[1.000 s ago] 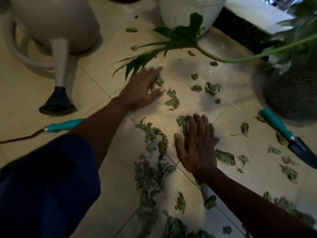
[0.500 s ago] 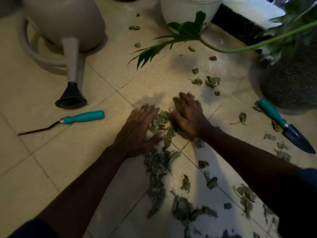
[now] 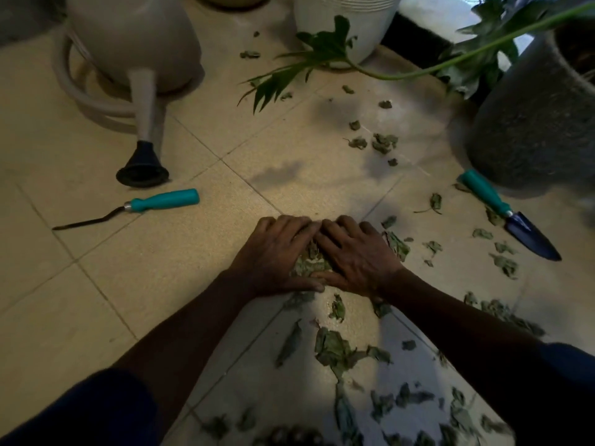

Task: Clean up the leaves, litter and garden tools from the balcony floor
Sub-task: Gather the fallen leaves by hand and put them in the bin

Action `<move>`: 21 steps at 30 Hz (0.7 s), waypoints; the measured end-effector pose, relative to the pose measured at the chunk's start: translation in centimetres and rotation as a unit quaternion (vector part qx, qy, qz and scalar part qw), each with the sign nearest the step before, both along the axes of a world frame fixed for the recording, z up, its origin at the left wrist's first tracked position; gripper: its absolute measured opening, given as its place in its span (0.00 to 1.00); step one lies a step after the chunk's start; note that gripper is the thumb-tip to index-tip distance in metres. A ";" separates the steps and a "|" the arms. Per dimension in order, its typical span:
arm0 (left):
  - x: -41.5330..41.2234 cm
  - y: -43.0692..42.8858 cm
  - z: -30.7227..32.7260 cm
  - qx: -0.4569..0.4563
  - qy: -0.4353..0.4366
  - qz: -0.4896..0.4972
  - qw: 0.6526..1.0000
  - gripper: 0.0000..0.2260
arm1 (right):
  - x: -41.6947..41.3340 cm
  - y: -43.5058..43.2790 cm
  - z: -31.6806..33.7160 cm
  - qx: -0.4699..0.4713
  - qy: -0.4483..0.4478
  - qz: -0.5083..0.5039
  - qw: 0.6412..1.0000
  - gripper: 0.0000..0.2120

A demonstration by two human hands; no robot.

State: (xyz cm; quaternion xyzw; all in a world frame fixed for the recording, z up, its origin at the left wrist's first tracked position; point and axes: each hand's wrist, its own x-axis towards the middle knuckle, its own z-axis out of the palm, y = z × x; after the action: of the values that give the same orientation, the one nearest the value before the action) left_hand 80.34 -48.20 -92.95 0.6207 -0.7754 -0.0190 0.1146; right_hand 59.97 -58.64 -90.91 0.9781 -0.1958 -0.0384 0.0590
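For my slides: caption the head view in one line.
The left hand and right hand cup a leaf pile on the tiles, weeder and trowel aside.

L grip (image 3: 277,257) & R grip (image 3: 355,255) sit cupped together on the tiled floor (image 3: 161,284), fingertips touching, fingers curled round a leaf clump (image 3: 310,263) between them. More loose leaves (image 3: 335,349) lie nearer the camera & to the R. A teal-handled weeder (image 3: 164,201) lies to the L, near the black rose of the watering can (image 3: 135,40). A teal-handled trowel (image 3: 502,210) lies to the R, beside the grey pot (image 3: 531,107). At back, a white pot (image 3: 344,17); a green frond (image 3: 289,75) hangs low over the floor.
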 end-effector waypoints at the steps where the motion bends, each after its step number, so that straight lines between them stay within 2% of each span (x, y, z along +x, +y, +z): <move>1: -0.1 -0.5 -0.2 -0.014 0.007 0.005 1.000 0.46 | 0.2 -0.1 -0.3 -0.007 -0.014 0.009 1.000 0.34; 4: -0.4 -0.9 -0.5 -0.015 0.059 0.019 0.998 0.35 | 0.4 -0.1 -1.2 0.011 -0.070 0.015 0.997 0.24; 7: -0.6 -0.6 -0.6 -0.044 0.090 0.015 0.995 0.26 | 0.0 0.0 -1.8 0.045 -0.108 -0.003 0.993 0.24; 10: -0.3 -1.1 -1.0 -0.102 0.074 -0.017 0.992 0.16 | 0.2 -0.5 -1.8 0.037 -0.128 -0.033 0.991 0.25; 13: 0.5 -2.8 -0.8 -0.109 0.070 -0.007 0.992 0.13 | 0.8 -0.8 -1.8 0.067 -0.147 -0.111 0.981 0.25; 15: 0.9 -3.6 -0.1 -0.109 0.094 0.051 0.988 0.10 | 1.4 -0.9 -1.5 0.150 -0.206 -0.195 0.947 0.23; 16: 0.7 -3.7 0.2 -0.100 0.135 0.099 0.981 0.09 | 1.6 -0.7 -0.7 0.207 -0.252 -0.251 0.912 0.21; 17: 0.3 -3.4 1.1 -0.077 0.199 0.168 0.962 0.09 | 2.1 -0.6 0.1 0.271 -0.313 -0.306 0.858 0.19; 18: 0.0 -3.1 2.0 -0.054 0.269 0.245 0.930 0.11 | 2.9 -0.3 1.2 0.354 -0.390 -0.363 0.769 0.19; 19: -0.4 -2.7 2.9 -0.042 0.346 0.305 0.887 0.14 | 3.8 0.2 2.6 0.445 -0.471 -0.423 0.633 0.20; 20: -0.9 -2.2 3.9 -0.035 0.418 0.347 0.839 0.16 | 4.5 0.8 3.9 0.535 -0.526 -0.470 0.465 0.21; 21: -1.5 -1.3 5.2 -0.024 0.495 0.380 0.781 0.17 | 5.5 1.9 5.3 0.612 -0.545 -0.488 0.299 0.23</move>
State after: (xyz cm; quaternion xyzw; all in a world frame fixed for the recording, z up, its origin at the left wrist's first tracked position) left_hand 78.88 -49.54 -87.73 0.7672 -0.3136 -0.2601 0.4954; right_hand 65.49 -56.71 -85.59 0.2543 -0.5446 0.3729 -0.7069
